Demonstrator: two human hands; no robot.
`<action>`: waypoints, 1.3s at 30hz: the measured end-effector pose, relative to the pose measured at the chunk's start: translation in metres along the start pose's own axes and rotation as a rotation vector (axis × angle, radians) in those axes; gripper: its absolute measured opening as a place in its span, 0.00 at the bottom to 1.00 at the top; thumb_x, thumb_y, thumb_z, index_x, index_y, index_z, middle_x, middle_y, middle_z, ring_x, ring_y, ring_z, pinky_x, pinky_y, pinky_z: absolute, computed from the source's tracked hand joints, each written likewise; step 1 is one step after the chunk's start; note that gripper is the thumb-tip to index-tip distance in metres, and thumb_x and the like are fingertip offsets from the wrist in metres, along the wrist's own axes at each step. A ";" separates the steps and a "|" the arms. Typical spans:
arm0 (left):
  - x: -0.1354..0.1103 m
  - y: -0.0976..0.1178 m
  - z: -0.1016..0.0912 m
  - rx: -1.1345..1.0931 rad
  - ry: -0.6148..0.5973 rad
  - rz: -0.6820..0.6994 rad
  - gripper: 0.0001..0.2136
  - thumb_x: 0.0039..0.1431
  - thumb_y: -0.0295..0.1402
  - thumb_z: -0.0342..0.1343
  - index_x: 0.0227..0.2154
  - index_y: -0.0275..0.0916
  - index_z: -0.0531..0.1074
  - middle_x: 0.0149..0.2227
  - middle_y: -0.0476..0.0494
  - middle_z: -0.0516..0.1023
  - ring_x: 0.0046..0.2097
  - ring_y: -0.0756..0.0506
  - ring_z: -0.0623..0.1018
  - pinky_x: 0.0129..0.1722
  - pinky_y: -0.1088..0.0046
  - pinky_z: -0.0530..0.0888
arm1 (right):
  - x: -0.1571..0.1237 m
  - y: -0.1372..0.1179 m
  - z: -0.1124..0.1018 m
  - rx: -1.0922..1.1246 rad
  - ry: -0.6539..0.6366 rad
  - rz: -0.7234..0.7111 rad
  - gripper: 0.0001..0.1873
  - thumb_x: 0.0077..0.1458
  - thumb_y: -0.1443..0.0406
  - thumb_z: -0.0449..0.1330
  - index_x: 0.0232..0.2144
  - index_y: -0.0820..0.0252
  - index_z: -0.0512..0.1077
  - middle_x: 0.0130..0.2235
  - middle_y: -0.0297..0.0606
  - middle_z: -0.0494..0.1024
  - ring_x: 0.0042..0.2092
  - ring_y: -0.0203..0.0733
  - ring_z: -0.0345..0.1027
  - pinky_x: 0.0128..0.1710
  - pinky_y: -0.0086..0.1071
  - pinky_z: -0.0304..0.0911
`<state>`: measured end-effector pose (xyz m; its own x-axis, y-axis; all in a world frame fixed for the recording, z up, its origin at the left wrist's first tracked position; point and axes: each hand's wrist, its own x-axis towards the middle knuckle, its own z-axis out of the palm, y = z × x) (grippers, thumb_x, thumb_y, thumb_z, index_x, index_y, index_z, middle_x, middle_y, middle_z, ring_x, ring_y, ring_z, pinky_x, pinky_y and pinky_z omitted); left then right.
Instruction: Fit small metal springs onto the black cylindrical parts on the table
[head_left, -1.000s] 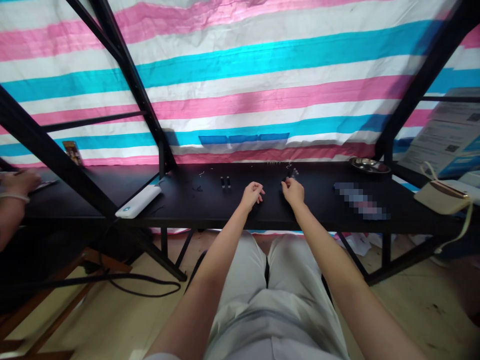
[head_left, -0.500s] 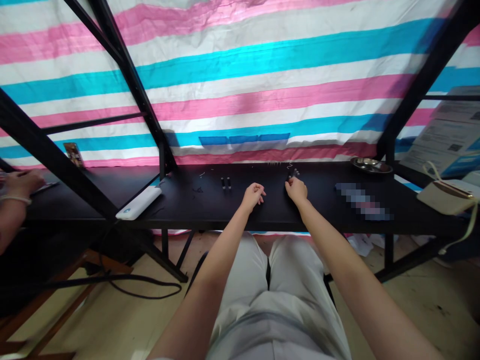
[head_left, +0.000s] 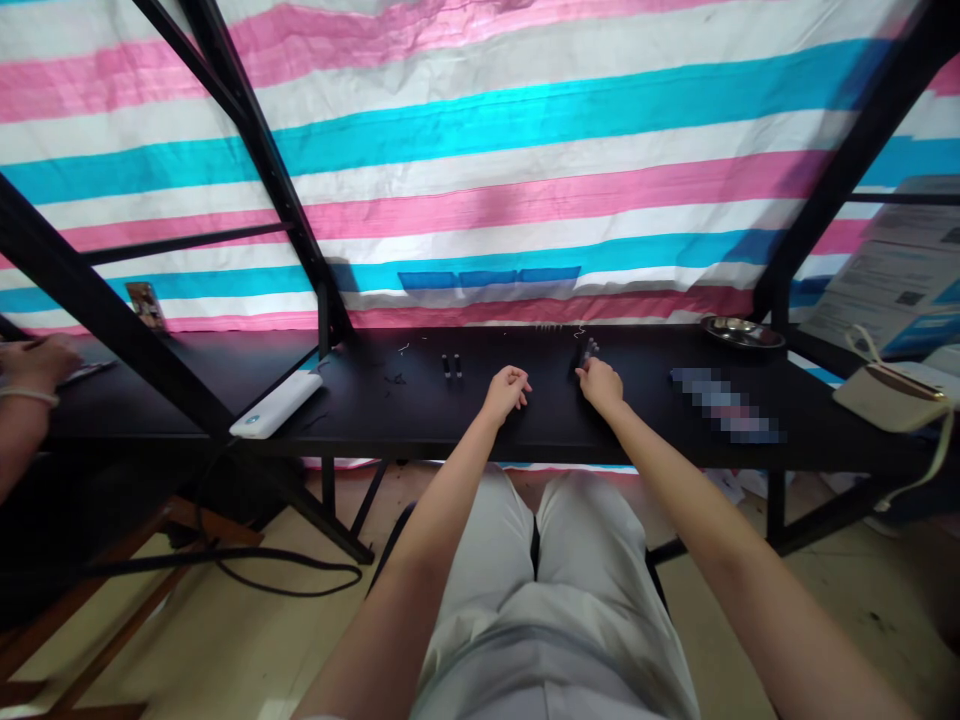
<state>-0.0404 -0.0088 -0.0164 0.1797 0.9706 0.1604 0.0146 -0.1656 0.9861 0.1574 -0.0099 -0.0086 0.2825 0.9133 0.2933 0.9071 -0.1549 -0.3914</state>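
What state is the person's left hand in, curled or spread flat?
Curled: the left hand rests on the black table, fingers folded in.

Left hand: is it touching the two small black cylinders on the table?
Apart. The head view shows bare table between the left hand and the two small black cylinders.

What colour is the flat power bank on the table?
The flat rectangular power bank is white; head view shows it.
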 end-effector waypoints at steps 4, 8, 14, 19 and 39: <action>0.000 0.001 0.001 0.010 -0.001 0.001 0.03 0.55 0.28 0.51 0.28 0.35 0.62 0.21 0.53 0.70 0.15 0.57 0.66 0.13 0.84 0.59 | 0.002 0.015 -0.004 -0.047 -0.007 0.067 0.13 0.54 0.59 0.54 0.34 0.61 0.72 0.36 0.48 0.76 0.38 0.48 0.70 0.36 0.37 0.60; -0.001 0.003 0.001 0.015 0.004 -0.004 0.03 0.54 0.28 0.50 0.27 0.35 0.62 0.21 0.53 0.70 0.15 0.57 0.66 0.13 0.83 0.59 | 0.006 0.023 -0.003 -0.023 -0.008 0.110 0.14 0.53 0.57 0.55 0.32 0.59 0.75 0.35 0.46 0.77 0.38 0.46 0.70 0.36 0.34 0.60; -0.004 0.007 0.001 0.026 0.006 -0.015 0.03 0.54 0.26 0.50 0.27 0.35 0.62 0.21 0.53 0.70 0.15 0.57 0.66 0.13 0.83 0.59 | 0.009 0.023 -0.003 0.070 0.027 0.176 0.14 0.49 0.56 0.59 0.33 0.58 0.77 0.35 0.46 0.77 0.39 0.48 0.70 0.35 0.34 0.60; -0.006 0.010 0.003 0.041 0.007 -0.015 0.03 0.54 0.25 0.50 0.27 0.35 0.62 0.20 0.53 0.70 0.15 0.57 0.66 0.13 0.83 0.59 | 0.007 0.021 -0.005 0.062 0.034 0.188 0.15 0.49 0.56 0.59 0.35 0.58 0.76 0.37 0.46 0.77 0.40 0.49 0.70 0.36 0.35 0.60; -0.012 0.019 -0.010 0.227 -0.021 -0.030 0.07 0.53 0.24 0.47 0.36 0.36 0.61 0.23 0.52 0.70 0.18 0.55 0.68 0.18 0.81 0.63 | -0.016 0.013 -0.011 0.353 0.418 -0.038 0.11 0.52 0.57 0.48 0.26 0.58 0.63 0.23 0.35 0.69 0.27 0.39 0.63 0.29 0.30 0.53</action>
<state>-0.0517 -0.0216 0.0010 0.1963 0.9722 0.1274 0.2407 -0.1737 0.9549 0.1678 -0.0308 -0.0088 0.4171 0.6772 0.6062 0.7797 0.0761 -0.6216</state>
